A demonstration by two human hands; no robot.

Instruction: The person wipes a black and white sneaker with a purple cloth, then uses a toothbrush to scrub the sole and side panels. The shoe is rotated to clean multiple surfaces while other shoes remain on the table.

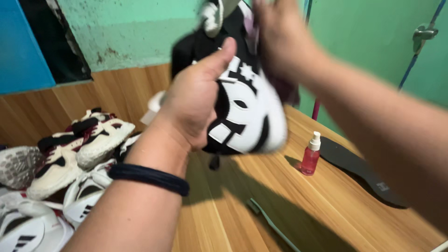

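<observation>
Sneakers [70,154] are lying in a white, black and maroon heap at the far left of the tabletop [242,205], well apart from the work and untouched.

Moving right, the left hand [193,105] is holding a black-and-white shoe [247,116] up in the air above the tabletop, in the middle of the view. Its grip is closing around the shoe's near side, with the thumb pointing up along the edge and the fingers wrapping behind, out of sight. The shoe's long axis is running from upper left, near the thumb, down to the lower right, with its patterned white side facing the camera, so the free end is lying to the right of the grip.

Further right, the right hand [280,42] is coming in from above, just over the shoe's upper end, and it is blurred. A dark purplish cloth [284,88] seems to be hanging from it against the shoe, so its grip looks to be pinching that cloth, though the fingers are too smeared to be sure. Of the two hands, the right one is nearer the shoe's top edge, while the left is carrying the weight.

Lower right, a small pink spray bottle [310,156] is standing upright on the tabletop, and a dark insole [359,168] is lying flat just beyond it, near the green wall [373,56].
</observation>
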